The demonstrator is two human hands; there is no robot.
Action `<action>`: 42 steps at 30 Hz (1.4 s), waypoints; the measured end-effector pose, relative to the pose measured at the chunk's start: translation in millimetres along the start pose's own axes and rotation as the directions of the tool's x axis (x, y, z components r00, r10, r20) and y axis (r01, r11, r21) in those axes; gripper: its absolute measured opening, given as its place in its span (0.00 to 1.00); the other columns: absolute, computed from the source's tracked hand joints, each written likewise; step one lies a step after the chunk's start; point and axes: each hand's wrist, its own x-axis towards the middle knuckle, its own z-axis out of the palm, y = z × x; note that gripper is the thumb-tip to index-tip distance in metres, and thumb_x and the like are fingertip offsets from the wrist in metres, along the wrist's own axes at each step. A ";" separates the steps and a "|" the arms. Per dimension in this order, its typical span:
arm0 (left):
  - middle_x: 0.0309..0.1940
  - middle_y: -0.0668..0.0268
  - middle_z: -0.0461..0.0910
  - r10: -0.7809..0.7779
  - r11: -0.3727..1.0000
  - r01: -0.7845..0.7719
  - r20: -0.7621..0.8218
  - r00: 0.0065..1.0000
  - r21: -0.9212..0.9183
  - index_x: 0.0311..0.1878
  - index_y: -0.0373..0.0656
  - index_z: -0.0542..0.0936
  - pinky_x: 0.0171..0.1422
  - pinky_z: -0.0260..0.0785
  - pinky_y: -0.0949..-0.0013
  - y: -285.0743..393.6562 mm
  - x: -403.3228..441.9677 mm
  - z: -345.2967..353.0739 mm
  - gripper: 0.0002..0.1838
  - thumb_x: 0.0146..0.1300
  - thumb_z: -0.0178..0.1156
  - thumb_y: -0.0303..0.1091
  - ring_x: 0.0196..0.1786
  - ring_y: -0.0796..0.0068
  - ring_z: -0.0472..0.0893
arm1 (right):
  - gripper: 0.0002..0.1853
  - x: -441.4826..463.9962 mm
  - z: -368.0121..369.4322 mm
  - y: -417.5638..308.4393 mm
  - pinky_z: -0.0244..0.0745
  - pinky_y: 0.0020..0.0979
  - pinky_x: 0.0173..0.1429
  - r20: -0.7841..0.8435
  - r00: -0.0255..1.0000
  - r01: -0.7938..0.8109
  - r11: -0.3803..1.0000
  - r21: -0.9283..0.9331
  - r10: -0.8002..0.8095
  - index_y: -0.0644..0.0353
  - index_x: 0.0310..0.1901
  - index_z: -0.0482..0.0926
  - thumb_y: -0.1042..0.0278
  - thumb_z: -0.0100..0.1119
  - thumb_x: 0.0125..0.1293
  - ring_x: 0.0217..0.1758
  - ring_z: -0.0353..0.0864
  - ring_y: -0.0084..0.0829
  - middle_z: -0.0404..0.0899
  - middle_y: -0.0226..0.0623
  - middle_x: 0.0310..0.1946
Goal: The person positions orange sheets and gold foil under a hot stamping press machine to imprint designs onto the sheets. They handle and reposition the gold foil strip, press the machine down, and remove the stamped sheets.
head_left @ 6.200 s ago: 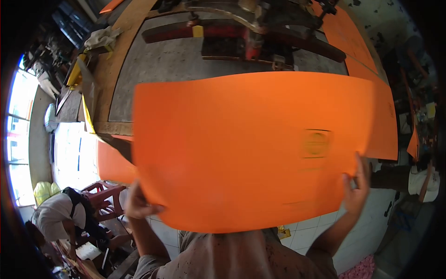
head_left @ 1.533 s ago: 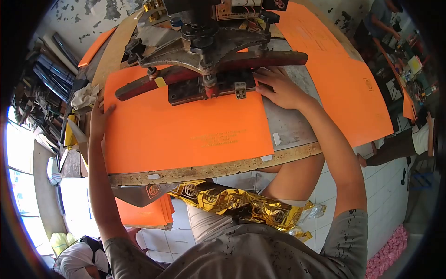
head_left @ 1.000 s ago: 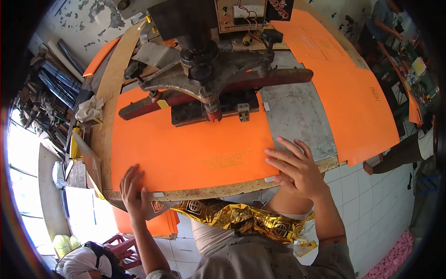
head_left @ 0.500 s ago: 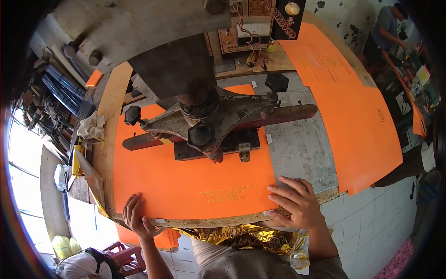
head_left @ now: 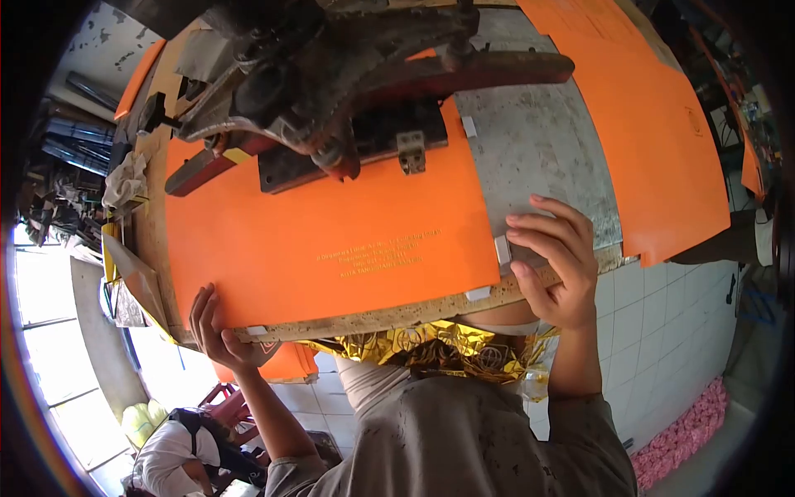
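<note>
A large orange sheet [head_left: 273,257] lies flat on the wooden board [head_left: 373,315] under a press, with gold lettering near its front edge. At its front left corner, my left hand [head_left: 217,329] is closed over the edge, fingers together on the left side and thumb low at the front. My right hand [head_left: 559,261] is open beside the sheet's right edge, fingers spread and curved over the grey metal plate [head_left: 530,149]. Its fingertips are near a small white block [head_left: 502,248]. Another white block [head_left: 478,292] sits at the front right corner. The dark press head [head_left: 348,141] covers the sheet's back part.
More orange sheets [head_left: 662,166] lie to the right. Gold foil [head_left: 414,340] hangs below the board's front edge. A crumpled cloth [head_left: 127,180] sits at the left. Another person [head_left: 178,455] is low at the left, and pink material [head_left: 683,422] lies on the floor at the right.
My right hand has come off the sheet's right edge and lifted slightly, fingers spreading. My left hand stays at the corner. The view has tilted downward, so the press appears higher.
</note>
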 end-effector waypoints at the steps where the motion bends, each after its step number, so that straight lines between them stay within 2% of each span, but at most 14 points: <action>1: 0.55 0.47 0.86 0.009 1.000 -0.009 0.011 1.000 0.001 0.53 0.33 0.84 0.68 0.72 0.44 0.3 0.6 -0.8 0.34 0.76 0.41 0.56 0.61 0.44 0.83 | 0.13 -1.7 0.3 0.0 0.68 0.44 0.68 0.023 1.000 0.005 1.000 -0.011 -0.005 0.58 0.47 0.87 0.70 0.69 0.59 0.68 0.79 0.45 0.87 0.33 0.55; 7: 0.58 0.51 0.85 0.072 0.996 -0.077 0.080 0.994 0.054 0.57 0.36 0.84 0.70 0.70 0.44 7.1 3.7 -8.2 0.34 0.77 0.40 0.59 0.64 0.45 0.81 | 0.15 -0.2 -5.1 -4.7 0.66 0.46 0.70 0.152 0.988 0.042 0.999 -0.019 -0.038 0.52 0.49 0.89 0.64 0.69 0.60 0.73 0.75 0.41 0.85 0.27 0.60; 11: 0.59 0.52 0.85 0.149 0.988 -0.153 0.093 0.984 0.036 0.56 0.38 0.84 0.71 0.70 0.45 11.9 -3.8 -7.3 0.33 0.78 0.43 0.59 0.65 0.46 0.82 | 0.14 -4.0 -6.9 -6.1 0.67 0.47 0.71 0.253 0.953 0.168 0.986 0.010 -0.165 0.48 0.49 0.91 0.59 0.68 0.61 0.75 0.74 0.38 0.84 0.23 0.62; 14: 0.60 0.50 0.84 0.209 0.974 -0.223 0.195 0.958 0.049 0.57 0.36 0.83 0.71 0.70 0.44 14.4 -7.9 -6.5 0.32 0.80 0.40 0.55 0.66 0.44 0.80 | 0.13 -6.6 -5.4 -6.2 0.67 0.47 0.72 0.272 0.947 0.183 0.983 -0.011 -0.173 0.49 0.46 0.92 0.59 0.69 0.61 0.74 0.75 0.38 0.85 0.22 0.61; 26: 0.55 0.53 0.86 0.201 0.978 -0.205 0.094 0.975 0.033 0.52 0.40 0.85 0.65 0.72 0.47 19.7 -6.8 -0.2 0.28 0.77 0.47 0.56 0.60 0.46 0.84 | 0.13 -3.4 -5.9 -5.4 0.69 0.47 0.68 0.266 0.947 0.189 0.982 -0.004 -0.181 0.51 0.44 0.90 0.57 0.71 0.59 0.70 0.78 0.40 0.87 0.26 0.56; 28: 0.54 0.53 0.87 0.200 0.979 -0.201 0.045 0.979 0.027 0.50 0.40 0.85 0.64 0.73 0.49 19.8 -9.8 1.5 0.30 0.76 0.49 0.59 0.59 0.47 0.84 | 0.19 -3.1 -1.7 -7.7 0.68 0.48 0.68 0.263 0.948 0.197 0.979 -0.044 -0.179 0.52 0.48 0.89 0.51 0.71 0.59 0.70 0.78 0.42 0.87 0.29 0.58; 31: 0.52 0.55 0.87 0.233 0.972 -0.234 0.055 0.971 0.004 0.49 0.41 0.86 0.63 0.74 0.50 25.2 -9.4 5.5 0.26 0.74 0.53 0.56 0.57 0.49 0.86 | 0.24 -1.7 1.3 -10.6 0.68 0.50 0.68 0.302 0.935 0.232 0.966 -0.118 -0.188 0.52 0.51 0.87 0.45 0.70 0.60 0.70 0.78 0.45 0.86 0.33 0.60; 37: 0.50 0.60 0.89 0.232 0.972 -0.234 0.066 0.970 0.019 0.49 0.43 0.86 0.61 0.75 0.54 22.8 -8.1 2.0 0.21 0.67 0.60 0.50 0.54 0.53 0.88 | 0.25 -2.4 4.9 -10.8 0.69 0.51 0.66 0.300 0.930 0.265 0.954 -0.142 -0.213 0.54 0.49 0.88 0.41 0.68 0.62 0.69 0.78 0.47 0.86 0.35 0.58; 42: 0.49 0.60 0.89 0.224 0.975 -0.224 0.043 0.974 0.007 0.49 0.44 0.86 0.61 0.75 0.53 23.9 -8.8 2.6 0.20 0.67 0.61 0.50 0.54 0.53 0.88 | 0.26 -1.7 4.0 -12.6 0.69 0.51 0.66 0.298 0.933 0.258 0.953 -0.160 -0.202 0.54 0.50 0.88 0.39 0.68 0.63 0.68 0.78 0.46 0.86 0.34 0.58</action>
